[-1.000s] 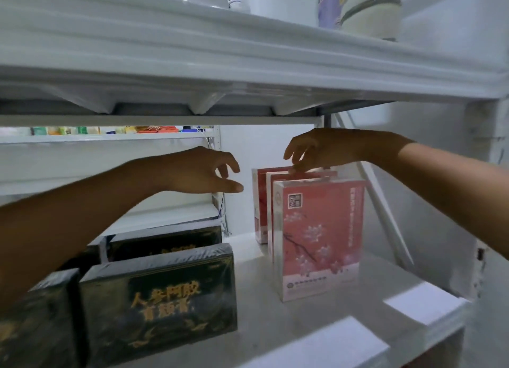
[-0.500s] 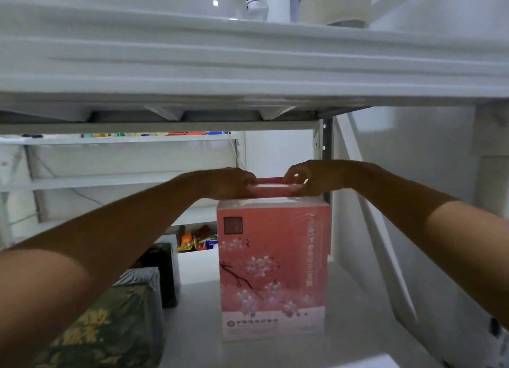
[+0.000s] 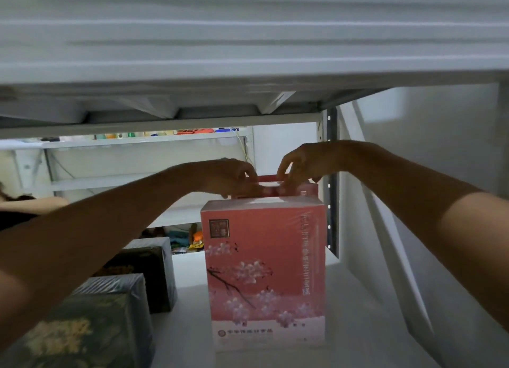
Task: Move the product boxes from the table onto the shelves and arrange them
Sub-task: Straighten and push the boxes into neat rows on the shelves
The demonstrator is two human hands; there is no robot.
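A pink box with blossom print point(image 3: 264, 274) stands upright on the white shelf board point(image 3: 366, 312), facing me. Behind it stand more pink boxes; only their red top edges point(image 3: 271, 187) show. My left hand point(image 3: 234, 179) grips the top edge of a rear box from the left, fingers curled over it. My right hand point(image 3: 305, 162) pinches the same top edges from the right. Both arms reach in under the upper shelf.
Two dark wrapped boxes, the near one point(image 3: 93, 323) and the far one point(image 3: 151, 271), stand at the left of the shelf. The upper shelf point(image 3: 248, 37) hangs low overhead. A metal upright point(image 3: 330, 202) and the white side wall bound the right. Another rack with goods shows behind.
A second ago both hands hovered above the boxes; now they hold the rear boxes' tops. My view has swung to face the pink boxes head-on and moved closer.
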